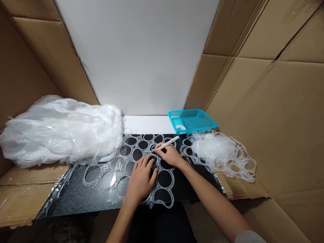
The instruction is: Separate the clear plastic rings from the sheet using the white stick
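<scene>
A translucent sheet of joined rings (117,163) lies on the dark speckled tabletop (76,192). My left hand (142,175) rests palm down on the sheet, its fingers spread and holding nothing. Just to the right and a little farther away, my right hand (169,154) is closed around a white pen-like stick (170,142). The lower end of the stick points down at one of the rings near my right fingertips; whether it touches the ring I cannot tell. Part of the sheet is hidden under both hands.
A large heap of clear plastic sheets (63,131) fills the left side. On the right is a tangled pile of thin ring-shaped strips (215,148). Behind it stands a turquoise basket (214,124) with a white roundish item (180,127) inside. Cardboard walls (278,128) enclose both sides.
</scene>
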Motion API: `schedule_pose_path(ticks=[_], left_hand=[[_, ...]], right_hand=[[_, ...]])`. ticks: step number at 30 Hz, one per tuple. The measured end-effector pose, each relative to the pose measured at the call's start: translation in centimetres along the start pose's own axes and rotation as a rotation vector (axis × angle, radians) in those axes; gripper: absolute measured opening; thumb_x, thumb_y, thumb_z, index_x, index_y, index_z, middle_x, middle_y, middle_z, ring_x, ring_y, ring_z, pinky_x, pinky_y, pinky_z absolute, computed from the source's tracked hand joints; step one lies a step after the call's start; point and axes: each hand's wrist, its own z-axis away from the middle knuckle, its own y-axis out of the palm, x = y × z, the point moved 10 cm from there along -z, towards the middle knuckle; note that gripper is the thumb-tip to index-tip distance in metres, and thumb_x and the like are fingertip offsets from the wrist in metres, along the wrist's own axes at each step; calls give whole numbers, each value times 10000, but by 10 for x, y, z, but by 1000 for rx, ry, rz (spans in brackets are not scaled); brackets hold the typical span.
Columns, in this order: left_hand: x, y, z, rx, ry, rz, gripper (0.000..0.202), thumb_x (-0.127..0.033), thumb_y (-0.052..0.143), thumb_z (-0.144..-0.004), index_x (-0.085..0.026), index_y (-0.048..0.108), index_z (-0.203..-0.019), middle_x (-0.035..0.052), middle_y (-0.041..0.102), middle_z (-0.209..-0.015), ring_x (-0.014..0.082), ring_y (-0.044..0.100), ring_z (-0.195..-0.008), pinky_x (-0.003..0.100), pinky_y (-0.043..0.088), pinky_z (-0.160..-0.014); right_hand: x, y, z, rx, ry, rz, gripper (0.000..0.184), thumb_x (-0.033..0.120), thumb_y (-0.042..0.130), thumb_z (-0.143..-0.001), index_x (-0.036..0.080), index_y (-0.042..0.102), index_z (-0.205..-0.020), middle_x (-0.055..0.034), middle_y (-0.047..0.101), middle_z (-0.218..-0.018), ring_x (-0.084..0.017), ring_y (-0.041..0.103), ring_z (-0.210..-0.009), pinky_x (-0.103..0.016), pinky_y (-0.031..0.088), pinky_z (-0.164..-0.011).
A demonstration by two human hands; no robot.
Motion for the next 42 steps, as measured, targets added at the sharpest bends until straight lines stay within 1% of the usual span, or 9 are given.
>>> schedule_pose_path(ticks=[5,8,18,24,29,31,34,39,42], left_hand=[[1,2,0,19,-12,1,288,-295,537,-1021,-248,610,-1296,84,600,-1446,304,522,-1377,537,444,-1141],[2,3,-1,32,-17,-2,288,-296,540,-1017,-240,610,-1291,86,598,-1446,305,517,-1378,534,439,-1139],[-6,6,-5,18,36,-90,359,-312,522,-1010,-257,589,-1358,79,613,-1459,334,507,-1372,552,406,-1125],[-6,10,-10,49,14,-111,409,-332,520,-1002,-235,564,-1397,102,600,-1481,366,508,-1358,588,400,-1099],[-5,9,-11,51,8,-85,364,-333,531,-1003,-222,583,-1345,119,603,-1467,348,515,-1362,586,399,-1111],[-5,8,-10,51,6,-87,332,-329,538,-1004,-217,594,-1312,124,614,-1447,336,525,-1358,574,406,-1112],[-8,6,-9,47,12,-91,307,-326,542,-1007,-218,599,-1288,125,621,-1429,330,534,-1352,570,418,-1114],[-6,11,-8,36,37,-62,343,-333,544,-1005,-213,586,-1324,130,587,-1470,335,513,-1396,553,429,-1151],[-1,16,-15,19,54,-19,364,-338,556,-996,-227,584,-1342,116,577,-1480,332,502,-1414,547,437,-1163]], right_hand=[[-4,-3,-1,-41,9,-27,174,358,627,-951,214,715,-908,-24,749,-888,-188,671,-816,-310,496,-796],[-3,-1,-1,-21,6,-14,177,356,627,-952,212,718,-907,-26,753,-892,-187,676,-814,-308,500,-798],[10,5,4,52,-66,99,185,311,573,-1005,243,744,-995,-30,773,-1059,-210,700,-1036,-358,501,-1019],[23,18,14,115,-233,321,262,252,507,-1052,243,743,-1165,-68,772,-1177,-233,699,-1105,-387,514,-1021],[25,26,14,138,-307,554,326,147,480,-1039,149,696,-1283,-153,748,-1252,-296,696,-1147,-445,514,-996],[21,19,7,105,-289,596,330,140,476,-1043,137,690,-1294,-157,742,-1267,-300,690,-1169,-445,507,-1006],[15,-5,-12,17,-247,610,320,166,469,-1054,151,709,-1266,-154,748,-1251,-294,694,-1160,-431,493,-1037],[3,-69,-62,-149,-117,547,270,201,517,-1031,228,762,-1141,-110,779,-1157,-288,704,-1110,-401,503,-1026],[7,-109,-87,-285,-53,549,283,219,501,-1032,218,771,-1120,-114,774,-1162,-300,699,-1116,-415,508,-1024]])
